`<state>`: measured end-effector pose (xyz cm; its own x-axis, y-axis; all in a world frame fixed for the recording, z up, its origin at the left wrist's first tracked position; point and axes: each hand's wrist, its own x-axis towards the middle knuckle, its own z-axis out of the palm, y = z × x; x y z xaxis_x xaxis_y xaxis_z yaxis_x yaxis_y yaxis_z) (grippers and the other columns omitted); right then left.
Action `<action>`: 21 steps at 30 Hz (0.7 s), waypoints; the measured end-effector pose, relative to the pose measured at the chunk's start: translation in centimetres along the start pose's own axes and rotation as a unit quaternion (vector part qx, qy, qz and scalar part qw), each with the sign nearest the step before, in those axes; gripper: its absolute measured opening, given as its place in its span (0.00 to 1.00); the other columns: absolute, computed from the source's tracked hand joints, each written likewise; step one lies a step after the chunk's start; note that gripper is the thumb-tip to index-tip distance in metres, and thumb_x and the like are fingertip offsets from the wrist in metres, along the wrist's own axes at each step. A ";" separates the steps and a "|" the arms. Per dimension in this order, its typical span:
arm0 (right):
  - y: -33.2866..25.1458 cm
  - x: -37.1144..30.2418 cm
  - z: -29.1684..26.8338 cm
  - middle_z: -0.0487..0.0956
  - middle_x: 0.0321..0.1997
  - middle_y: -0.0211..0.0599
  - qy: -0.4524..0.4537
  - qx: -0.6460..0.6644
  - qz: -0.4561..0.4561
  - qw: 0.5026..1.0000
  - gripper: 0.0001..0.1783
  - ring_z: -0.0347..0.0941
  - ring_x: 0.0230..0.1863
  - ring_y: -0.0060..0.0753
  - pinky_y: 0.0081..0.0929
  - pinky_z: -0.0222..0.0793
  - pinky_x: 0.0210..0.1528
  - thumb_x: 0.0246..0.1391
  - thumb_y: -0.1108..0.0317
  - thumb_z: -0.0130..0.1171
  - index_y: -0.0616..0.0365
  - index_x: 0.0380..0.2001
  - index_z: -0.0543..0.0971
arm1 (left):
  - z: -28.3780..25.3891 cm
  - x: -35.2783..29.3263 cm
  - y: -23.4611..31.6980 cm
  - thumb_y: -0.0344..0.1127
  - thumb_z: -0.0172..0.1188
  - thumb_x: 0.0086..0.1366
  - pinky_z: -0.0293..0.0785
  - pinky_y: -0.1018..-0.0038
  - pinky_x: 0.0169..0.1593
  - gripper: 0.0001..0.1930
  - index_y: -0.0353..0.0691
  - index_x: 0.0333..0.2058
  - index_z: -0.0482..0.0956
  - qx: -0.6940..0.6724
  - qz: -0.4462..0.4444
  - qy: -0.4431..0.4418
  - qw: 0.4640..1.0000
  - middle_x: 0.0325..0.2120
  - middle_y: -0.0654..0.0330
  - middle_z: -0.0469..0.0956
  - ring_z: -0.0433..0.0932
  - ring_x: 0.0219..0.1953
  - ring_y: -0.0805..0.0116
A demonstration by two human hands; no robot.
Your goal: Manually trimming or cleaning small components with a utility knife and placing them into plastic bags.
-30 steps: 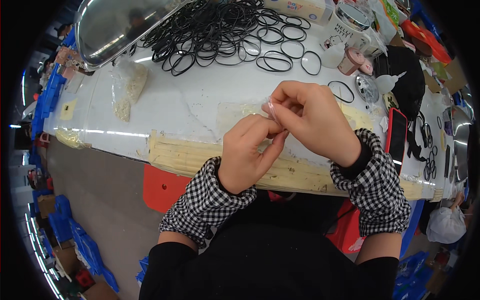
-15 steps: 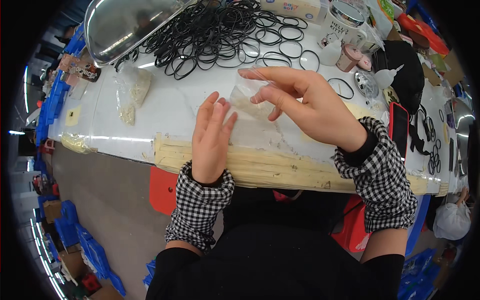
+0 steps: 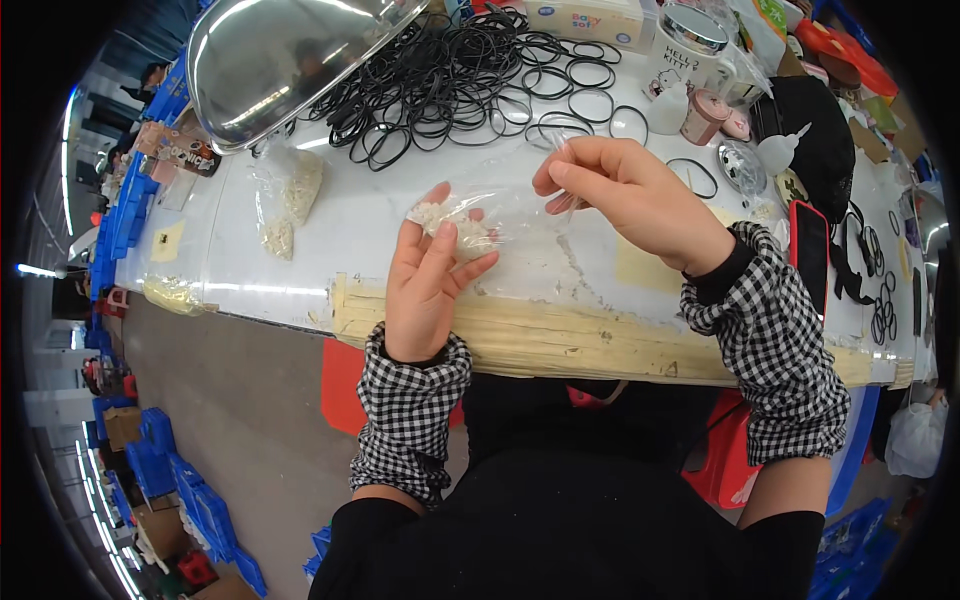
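The bag now stretches sideways above the worktop, near its front edge; half a second ago its filled end hung apart from the left hand. That hand's fingers now spread around this end; whether they clamp it, I cannot tell. The right hand, wrist bent inward, has its grip pinched on the other end. The bag is clear, crinkled, with whitish bits bunched inside. Black bands heap toward the back edge.

2 hands, 1 held bag, 2 checked sleeves, 1 phone
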<state>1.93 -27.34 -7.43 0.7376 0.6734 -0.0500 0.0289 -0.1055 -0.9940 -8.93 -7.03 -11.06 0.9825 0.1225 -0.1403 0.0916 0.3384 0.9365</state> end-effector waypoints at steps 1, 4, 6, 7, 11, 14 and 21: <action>0.4 0.0 -0.1 0.77 0.38 0.31 -0.006 -0.022 0.008 1.000 0.13 0.72 0.40 0.22 0.21 0.68 0.46 0.62 0.64 0.49 0.63 0.37 0.76 | -0.3 -0.1 0.5 0.37 0.46 0.70 0.74 0.70 0.52 0.25 0.40 0.63 0.53 0.049 0.008 0.008 0.999 0.52 0.53 0.69 0.73 0.51 0.64; 1.9 0.2 0.1 0.76 0.38 0.32 -0.015 -0.048 0.061 0.997 0.13 0.72 0.40 0.21 0.21 0.69 0.45 0.61 0.64 0.49 0.64 0.36 0.76 | -1.5 0.1 1.3 0.30 0.51 0.67 0.74 0.71 0.51 0.23 0.34 0.59 0.60 0.130 0.024 0.010 0.991 0.49 0.55 0.71 0.73 0.50 0.68; 2.7 0.6 0.7 0.76 0.38 0.32 -0.020 -0.028 0.102 0.994 0.13 0.73 0.39 0.21 0.20 0.71 0.45 0.61 0.63 0.49 0.64 0.36 0.75 | -2.2 -0.1 2.0 0.30 0.52 0.67 0.75 0.72 0.50 0.21 0.31 0.57 0.62 0.178 0.037 0.015 0.983 0.47 0.56 0.73 0.74 0.48 0.70; 3.0 0.9 0.9 0.76 0.38 0.33 -0.020 -0.006 0.122 0.992 0.14 0.73 0.39 0.21 0.20 0.71 0.45 0.62 0.63 0.49 0.65 0.36 0.75 | -2.5 -0.2 2.3 0.30 0.51 0.67 0.76 0.72 0.49 0.20 0.30 0.56 0.64 0.203 0.039 0.014 0.978 0.47 0.56 0.73 0.74 0.47 0.69; 4.2 1.1 1.6 0.76 0.30 0.34 0.045 0.043 0.128 0.990 0.13 0.72 0.31 0.22 0.20 0.71 0.37 0.58 0.65 0.51 0.64 0.26 0.74 | -2.8 0.2 2.9 0.31 0.49 0.68 0.77 0.73 0.48 0.16 0.29 0.52 0.70 0.275 0.043 -0.002 0.960 0.46 0.55 0.75 0.75 0.47 0.69; 4.6 1.5 1.0 0.75 0.37 0.35 0.004 0.013 0.160 0.987 0.15 0.74 0.39 0.22 0.19 0.73 0.45 0.61 0.62 0.50 0.67 0.37 0.76 | -2.4 0.5 3.5 0.32 0.48 0.69 0.78 0.74 0.46 0.15 0.30 0.49 0.73 0.307 0.046 -0.009 0.950 0.46 0.55 0.75 0.75 0.47 0.70; 4.6 1.9 1.0 0.75 0.32 0.34 0.010 0.008 0.156 0.988 0.15 0.73 0.35 0.21 0.18 0.73 0.41 0.60 0.63 0.52 0.67 0.35 0.77 | -1.4 0.9 4.3 0.33 0.51 0.68 0.79 0.78 0.39 0.13 0.29 0.44 0.76 0.377 0.134 0.038 0.916 0.40 0.57 0.78 0.78 0.41 0.72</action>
<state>2.72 -25.81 -12.18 0.7224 0.5951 -0.3520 -0.2123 -0.2936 -0.9320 -7.90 -4.18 -7.64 0.9744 0.1814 0.1324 -0.0375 -0.4499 0.8923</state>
